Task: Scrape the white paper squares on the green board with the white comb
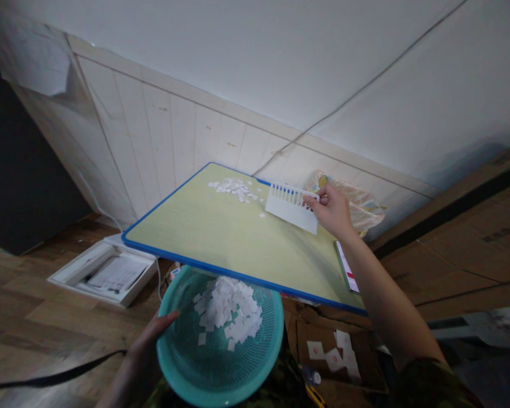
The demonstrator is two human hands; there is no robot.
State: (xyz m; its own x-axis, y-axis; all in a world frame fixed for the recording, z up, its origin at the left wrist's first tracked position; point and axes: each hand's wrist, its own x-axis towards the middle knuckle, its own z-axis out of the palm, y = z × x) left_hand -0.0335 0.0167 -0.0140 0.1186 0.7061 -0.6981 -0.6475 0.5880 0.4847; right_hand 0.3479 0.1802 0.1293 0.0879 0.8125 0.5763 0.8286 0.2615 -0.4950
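My left hand (153, 340) grips the rim of a teal plastic basket (221, 381) at its left side, thumb over the edge. Inside the basket lies a heap of small white square pieces (233, 309). The basket sits just below the front edge of a pale yellow table (221, 232) with blue edging. Above the table's right half, my right hand (329, 209) pinches a white slotted scraper plate (291, 212) by its slotted top corner. To the left of the plate, a loose pile of white pieces (233, 188) is spread near the table's back edge.
A phone-like slim object (346, 266) lies at the table's right edge. Behind it is a patterned plastic bag (361, 207). An open white box (97, 272) rests on the floor at left. Below right, a cardboard box (317, 331) holds several white cards.
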